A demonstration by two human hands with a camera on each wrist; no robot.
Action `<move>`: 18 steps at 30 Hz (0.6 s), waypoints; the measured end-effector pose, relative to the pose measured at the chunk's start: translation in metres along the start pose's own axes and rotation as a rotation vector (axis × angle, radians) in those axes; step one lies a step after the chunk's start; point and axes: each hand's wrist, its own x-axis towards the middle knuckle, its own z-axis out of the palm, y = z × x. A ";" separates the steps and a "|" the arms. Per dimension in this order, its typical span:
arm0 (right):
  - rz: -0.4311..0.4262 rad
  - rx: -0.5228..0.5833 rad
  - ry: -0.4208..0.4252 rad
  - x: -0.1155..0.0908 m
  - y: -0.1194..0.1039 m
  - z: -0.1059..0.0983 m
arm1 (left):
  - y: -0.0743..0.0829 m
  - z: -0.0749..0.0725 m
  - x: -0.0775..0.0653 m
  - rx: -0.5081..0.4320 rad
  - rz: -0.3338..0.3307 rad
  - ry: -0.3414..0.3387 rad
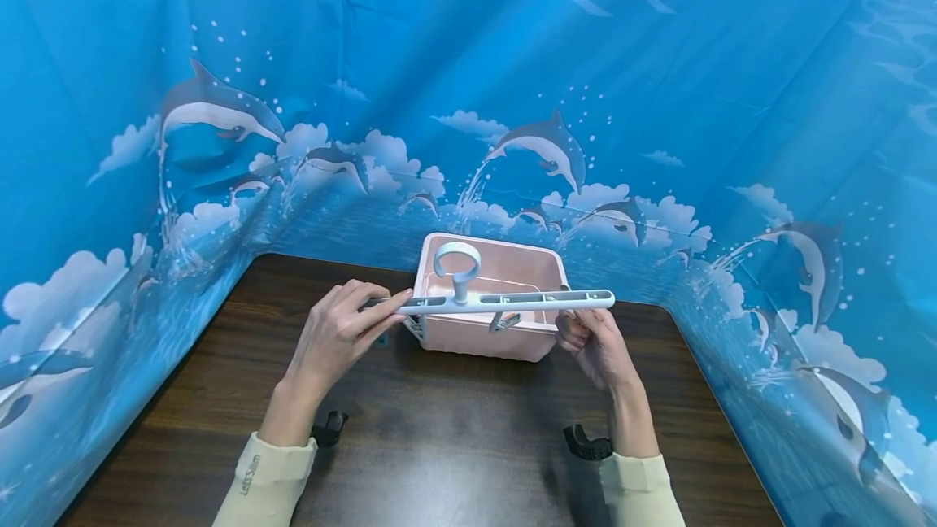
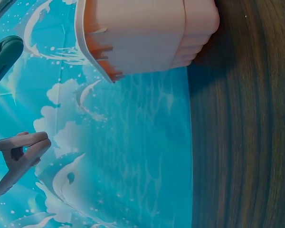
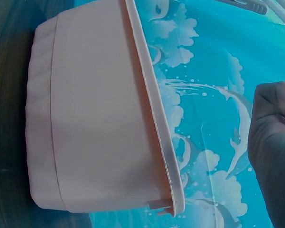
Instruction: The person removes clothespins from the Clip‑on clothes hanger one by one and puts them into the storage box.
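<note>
A pink bin [image 2: 142,28] is resting on a dark wooden table [image 2: 242,133], while a greyish clip [image 2: 26,154] and a dark green clip [image 2: 8,54] are showing at the left edge before a blue dolphin-printed curtain [image 2: 128,142]

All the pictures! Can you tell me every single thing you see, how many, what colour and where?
Hanger: 1, whitish, with a ring on top, up at the hands
Clips: at least 2, one green and others pale, below the hanger's bar; full count unclear
Bin: 1, pink, on the table, behind the hanger
Table: 1, dark brown, under the bin
Dolphin backdrop: 1, blue, around the table
Wrist gadgets: 2, black, one by each wrist
Sleeves: 2, pale yellow-green, on the forearms
Left hand: 1, bare, fingers pinching the bar
Right hand: 1, bare, fingers curled at the bar's right end
</note>
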 end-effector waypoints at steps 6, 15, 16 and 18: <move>0.033 0.042 0.000 -0.001 0.000 0.000 | 0.000 0.000 0.000 0.012 0.008 0.004; 0.055 0.074 -0.023 0.000 -0.005 0.005 | 0.001 -0.001 0.001 0.017 0.030 0.030; 0.055 0.074 -0.025 0.001 -0.005 0.006 | 0.001 -0.001 0.001 0.017 0.033 0.037; 0.056 0.076 -0.025 0.002 -0.007 0.008 | 0.001 -0.001 0.002 0.015 0.039 0.052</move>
